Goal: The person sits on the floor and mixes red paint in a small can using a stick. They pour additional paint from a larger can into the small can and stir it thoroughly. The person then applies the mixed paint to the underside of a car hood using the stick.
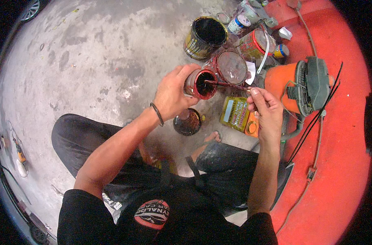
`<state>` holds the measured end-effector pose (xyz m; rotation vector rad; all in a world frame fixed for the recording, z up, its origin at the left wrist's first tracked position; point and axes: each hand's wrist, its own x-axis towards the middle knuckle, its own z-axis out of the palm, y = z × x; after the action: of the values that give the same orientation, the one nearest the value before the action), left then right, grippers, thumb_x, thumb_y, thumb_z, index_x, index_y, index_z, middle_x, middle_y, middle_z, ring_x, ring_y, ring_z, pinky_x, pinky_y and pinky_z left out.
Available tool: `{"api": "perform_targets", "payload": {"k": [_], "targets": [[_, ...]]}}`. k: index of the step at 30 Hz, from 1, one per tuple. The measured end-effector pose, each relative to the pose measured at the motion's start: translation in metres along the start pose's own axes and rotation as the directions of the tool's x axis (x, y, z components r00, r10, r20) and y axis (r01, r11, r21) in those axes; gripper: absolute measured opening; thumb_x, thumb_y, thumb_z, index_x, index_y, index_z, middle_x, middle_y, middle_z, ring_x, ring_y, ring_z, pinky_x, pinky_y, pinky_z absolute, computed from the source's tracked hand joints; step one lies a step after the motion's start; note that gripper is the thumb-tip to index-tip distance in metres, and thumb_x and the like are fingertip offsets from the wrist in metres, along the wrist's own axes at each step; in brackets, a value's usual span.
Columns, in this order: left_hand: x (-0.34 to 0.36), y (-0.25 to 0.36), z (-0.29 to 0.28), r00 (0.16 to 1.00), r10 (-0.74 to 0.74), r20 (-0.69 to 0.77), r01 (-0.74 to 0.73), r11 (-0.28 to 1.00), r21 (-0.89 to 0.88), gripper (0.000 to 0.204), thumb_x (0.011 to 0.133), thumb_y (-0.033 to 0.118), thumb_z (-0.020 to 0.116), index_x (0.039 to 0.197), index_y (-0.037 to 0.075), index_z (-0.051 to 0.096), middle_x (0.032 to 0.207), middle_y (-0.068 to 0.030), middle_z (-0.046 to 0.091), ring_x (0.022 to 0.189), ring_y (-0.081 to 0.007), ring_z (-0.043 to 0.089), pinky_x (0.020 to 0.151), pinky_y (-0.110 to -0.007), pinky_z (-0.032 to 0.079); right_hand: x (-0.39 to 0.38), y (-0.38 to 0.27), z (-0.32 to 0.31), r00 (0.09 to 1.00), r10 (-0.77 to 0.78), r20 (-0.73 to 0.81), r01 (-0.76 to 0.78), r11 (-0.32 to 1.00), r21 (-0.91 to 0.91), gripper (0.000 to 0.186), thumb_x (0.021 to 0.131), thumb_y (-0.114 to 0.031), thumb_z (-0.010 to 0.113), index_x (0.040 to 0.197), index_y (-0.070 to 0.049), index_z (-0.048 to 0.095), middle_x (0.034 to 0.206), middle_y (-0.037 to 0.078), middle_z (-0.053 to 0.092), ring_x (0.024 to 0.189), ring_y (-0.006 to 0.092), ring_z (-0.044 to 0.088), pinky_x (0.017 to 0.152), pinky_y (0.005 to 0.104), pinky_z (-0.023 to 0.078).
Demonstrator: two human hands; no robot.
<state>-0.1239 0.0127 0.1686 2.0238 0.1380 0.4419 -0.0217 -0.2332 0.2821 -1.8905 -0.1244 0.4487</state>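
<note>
My left hand (172, 92) is wrapped round a small paint can (189, 85) with a red-smeared rim, tilted so its dark inside shows. Between the thumb and fingers of my right hand (267, 109) is a thin stir stick (229, 85) coated in dark red. Its far end reaches over the can's rim into the mouth; how deep it goes is hard to see. Just beyond the can stands a larger red-stained paint can (231, 67) with a greyish top. Below the small can, on the floor, is a round dark-stained lid or shallow tin (187, 122).
A black-lined bucket (191, 45) stands farther off, beside several paint tins. Close to my right hand are a yellow rectangular tin (231, 115) and an orange and dark-grey machine (280, 81). A cord (316, 151) crosses the red surface (345, 122) on the right.
</note>
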Motion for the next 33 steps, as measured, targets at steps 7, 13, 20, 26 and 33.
{"api": "perform_targets", "payload": {"k": [7,13,20,26,33], "targets": [[0.003,0.001,0.001,1.0,0.021,0.006,-0.021,1.0,-0.005,0.074,0.069,0.014,0.089,0.138,0.015,0.062,0.123,-0.0176,0.069,0.114,-0.0422,0.068,0.099,-0.05,0.057,0.002,0.005,-0.005,0.998,0.015,0.054,-0.02,0.994,0.103,0.026,0.106,-0.025,0.074,0.117,-0.001,0.079,0.088,0.002,0.074,0.072,0.0058,0.063,0.067,0.0213,0.05],[0.003,0.006,-0.002,0.996,0.004,0.084,-0.003,1.0,-0.007,0.072,0.072,0.015,0.091,0.138,0.014,0.063,0.126,-0.0151,0.071,0.117,-0.0367,0.07,0.101,-0.045,0.057,0.005,0.015,0.001,0.995,0.026,0.093,-0.036,0.993,0.109,0.027,0.106,-0.025,0.075,0.117,-0.001,0.079,0.089,0.002,0.075,0.072,0.0061,0.063,0.068,0.0213,0.051],[0.009,-0.004,-0.009,0.96,0.004,0.28,0.078,0.957,-0.281,0.08,0.072,0.012,0.093,0.145,0.007,0.06,0.133,-0.0106,0.072,0.126,-0.023,0.068,0.111,-0.039,0.053,0.0,0.009,0.022,0.856,-0.469,0.218,0.517,0.781,-0.35,0.023,0.097,-0.009,0.075,0.118,-0.012,0.082,0.1,0.003,0.079,0.079,0.0161,0.072,0.072,0.0298,0.057],[0.026,-0.015,-0.041,0.893,0.008,0.449,0.249,0.824,-0.509,0.086,0.073,0.013,0.096,0.151,0.008,0.058,0.136,-0.0029,0.07,0.128,-0.0155,0.062,0.116,-0.035,0.047,0.0,-0.002,0.02,0.45,-0.738,0.503,0.827,0.132,-0.546,0.048,0.082,0.006,0.075,0.124,-0.015,0.081,0.11,0.007,0.079,0.087,0.0234,0.075,0.074,0.0337,0.059],[0.03,-0.023,-0.071,0.839,-0.03,0.543,0.299,0.86,-0.415,0.087,0.069,0.012,0.1,0.147,0.008,0.062,0.137,-0.0001,0.07,0.13,-0.0144,0.06,0.118,-0.034,0.045,-0.017,-0.005,0.02,0.473,-0.738,0.481,0.806,0.143,-0.574,0.05,0.077,0.007,0.075,0.122,-0.015,0.081,0.108,0.005,0.08,0.084,0.0231,0.074,0.073,0.0349,0.059]]}}
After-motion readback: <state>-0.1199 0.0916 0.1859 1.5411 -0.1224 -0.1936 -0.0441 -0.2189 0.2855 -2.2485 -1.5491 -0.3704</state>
